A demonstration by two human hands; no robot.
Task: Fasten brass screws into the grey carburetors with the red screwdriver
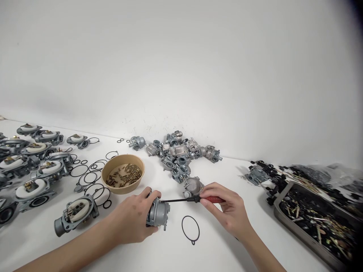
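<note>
A grey metal carburetor [160,214] lies on its side in my left hand [138,217], whose fingers wrap round its body. My right hand [225,206] grips the red handle of a screwdriver [177,200]. The black shaft points left, and its tip meets the carburetor near the upper edge of the bowl; whether it sits in a screw head is too small to tell. A black rubber gasket ring [190,228] with a small loop lies on the table just right of the carburetor.
A tan bowl [123,189] holds many small brass screws. Black rings [79,170] lie scattered left of it, beside rows of opened carburetors [35,189] with white floats. Behind my hands is a heap of closed carburetors [178,151]. A metal tray [307,233] of mixed small parts stands right.
</note>
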